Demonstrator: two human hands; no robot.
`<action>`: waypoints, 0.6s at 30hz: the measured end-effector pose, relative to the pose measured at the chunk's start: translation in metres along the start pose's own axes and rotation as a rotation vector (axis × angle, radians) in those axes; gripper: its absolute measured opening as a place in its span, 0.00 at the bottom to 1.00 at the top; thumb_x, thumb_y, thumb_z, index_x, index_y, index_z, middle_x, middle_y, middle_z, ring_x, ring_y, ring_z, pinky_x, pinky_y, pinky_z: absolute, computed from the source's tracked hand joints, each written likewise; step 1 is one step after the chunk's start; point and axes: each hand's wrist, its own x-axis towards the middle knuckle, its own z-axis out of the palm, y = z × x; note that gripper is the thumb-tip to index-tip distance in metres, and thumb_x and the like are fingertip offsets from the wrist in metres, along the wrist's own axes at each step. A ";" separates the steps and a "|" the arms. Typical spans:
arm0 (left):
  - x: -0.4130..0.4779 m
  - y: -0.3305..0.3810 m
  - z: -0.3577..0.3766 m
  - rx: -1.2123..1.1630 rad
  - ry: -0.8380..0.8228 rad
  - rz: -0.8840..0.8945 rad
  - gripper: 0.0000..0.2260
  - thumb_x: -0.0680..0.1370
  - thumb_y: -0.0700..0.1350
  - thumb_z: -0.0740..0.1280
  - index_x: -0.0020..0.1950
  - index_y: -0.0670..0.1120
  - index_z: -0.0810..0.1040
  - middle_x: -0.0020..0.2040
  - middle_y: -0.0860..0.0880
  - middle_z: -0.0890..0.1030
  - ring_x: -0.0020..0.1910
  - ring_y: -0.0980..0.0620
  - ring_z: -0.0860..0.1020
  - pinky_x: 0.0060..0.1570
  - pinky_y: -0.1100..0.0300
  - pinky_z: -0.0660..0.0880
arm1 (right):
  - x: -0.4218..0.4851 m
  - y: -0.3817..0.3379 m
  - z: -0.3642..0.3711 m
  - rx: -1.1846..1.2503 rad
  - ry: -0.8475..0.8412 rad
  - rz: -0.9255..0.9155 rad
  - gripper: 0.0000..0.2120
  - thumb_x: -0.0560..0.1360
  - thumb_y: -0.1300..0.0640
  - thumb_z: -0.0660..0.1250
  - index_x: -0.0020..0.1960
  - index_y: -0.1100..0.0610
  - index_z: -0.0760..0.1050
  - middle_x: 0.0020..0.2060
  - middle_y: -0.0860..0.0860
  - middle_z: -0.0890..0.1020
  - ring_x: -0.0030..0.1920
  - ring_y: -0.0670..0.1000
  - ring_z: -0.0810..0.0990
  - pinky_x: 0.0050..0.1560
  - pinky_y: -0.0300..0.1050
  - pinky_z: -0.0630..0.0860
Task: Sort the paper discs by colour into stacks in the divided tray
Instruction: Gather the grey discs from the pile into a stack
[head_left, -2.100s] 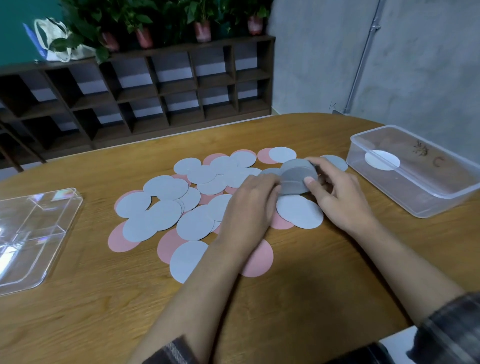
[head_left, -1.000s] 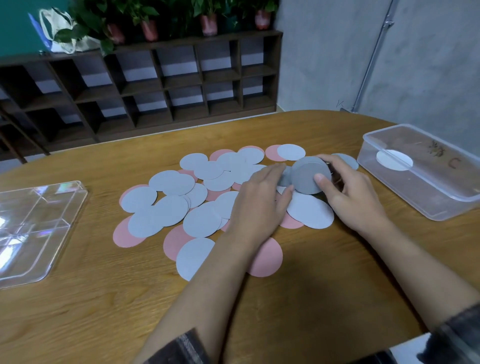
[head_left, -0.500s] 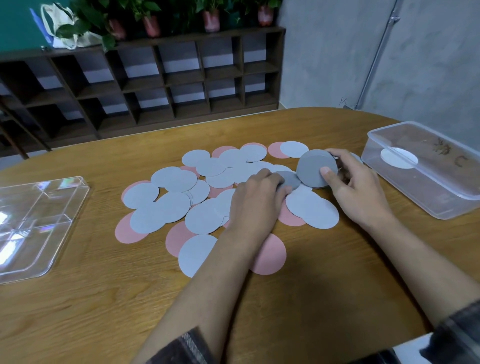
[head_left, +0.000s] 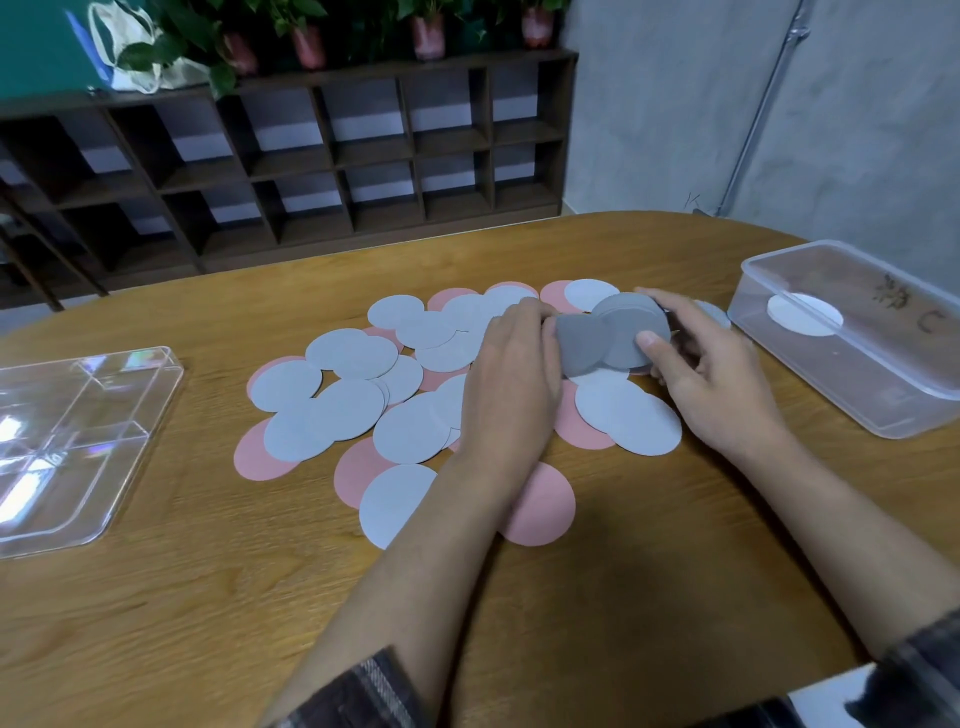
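We cannot see the fingertips of the left hand (head_left: 511, 384) behind the grey disc (head_left: 582, 345) it lifts. The divided tray (head_left: 78, 441) runs off the left edge. Pink discs (head_left: 540, 504) lie partly buried under grey ones. Marks inside the clear box (head_left: 852, 332) stay unreadable.

A: What sort of place? Office or home?

B: Looks like a plain office/activity rm, not a kitchen or lab. Bare grey concrete wall (head_left: 675, 130) w/ an exposed pipe (head_left: 753, 119) running down it, teal wall (head_left: 36, 41) at far left.

A: Furniture?

B: Long dark wood cubby shelf (head_left: 322, 156), compartments mostly bare, potted plants (head_left: 306, 31) and a cloth bag (head_left: 130, 52) on top. Big rounded wood worktop (head_left: 208, 597) in front w/ clear plastic storage box (head_left: 852, 338) at the right.
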 end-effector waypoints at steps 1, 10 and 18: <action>-0.001 0.001 0.001 -0.043 0.004 -0.011 0.06 0.85 0.43 0.60 0.57 0.44 0.76 0.51 0.48 0.79 0.48 0.51 0.74 0.43 0.61 0.69 | -0.001 0.000 0.000 -0.001 -0.015 -0.008 0.20 0.83 0.53 0.65 0.74 0.41 0.71 0.51 0.47 0.82 0.45 0.55 0.80 0.48 0.58 0.81; -0.005 -0.004 0.009 -0.227 0.061 -0.046 0.10 0.80 0.43 0.72 0.60 0.45 0.80 0.57 0.49 0.82 0.52 0.55 0.80 0.49 0.61 0.82 | -0.005 -0.004 0.004 0.082 -0.140 -0.025 0.23 0.85 0.59 0.59 0.77 0.41 0.67 0.41 0.53 0.81 0.43 0.49 0.80 0.51 0.35 0.73; -0.008 0.004 0.007 -0.133 -0.062 -0.051 0.20 0.84 0.45 0.67 0.76 0.48 0.75 0.61 0.48 0.85 0.55 0.53 0.83 0.57 0.65 0.77 | -0.007 -0.010 0.005 0.080 -0.199 0.021 0.21 0.87 0.53 0.55 0.79 0.42 0.64 0.52 0.46 0.81 0.50 0.44 0.77 0.53 0.34 0.69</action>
